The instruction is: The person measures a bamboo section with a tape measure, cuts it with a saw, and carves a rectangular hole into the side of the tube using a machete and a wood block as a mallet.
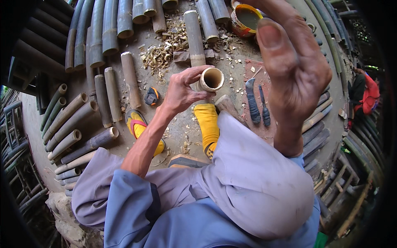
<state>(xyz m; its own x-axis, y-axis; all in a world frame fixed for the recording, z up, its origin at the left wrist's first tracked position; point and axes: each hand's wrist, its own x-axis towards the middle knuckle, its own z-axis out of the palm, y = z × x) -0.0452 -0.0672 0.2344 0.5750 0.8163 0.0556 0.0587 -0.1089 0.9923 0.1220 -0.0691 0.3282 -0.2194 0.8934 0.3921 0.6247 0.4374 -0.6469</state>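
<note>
- Bamboo tube stands near the middle of the scene, its hollow mouth turned up toward me; I read its long axis as near upright, the lower end hidden behind the yellow boot.
- My left hand is wrapped round the tube just under its rim, fingers curled on it.
- My right hand hangs raised on the right, close to the camera, fingers loosely bent and holding nothing I can see.
- I judge this as steadying the tube for work at its mouth; the next move needs the right hand brought to it or to a tool.
- Two dark-handled tools lie on the ground right of the tube; a tin of yellowish paste sits farther off.
</note>
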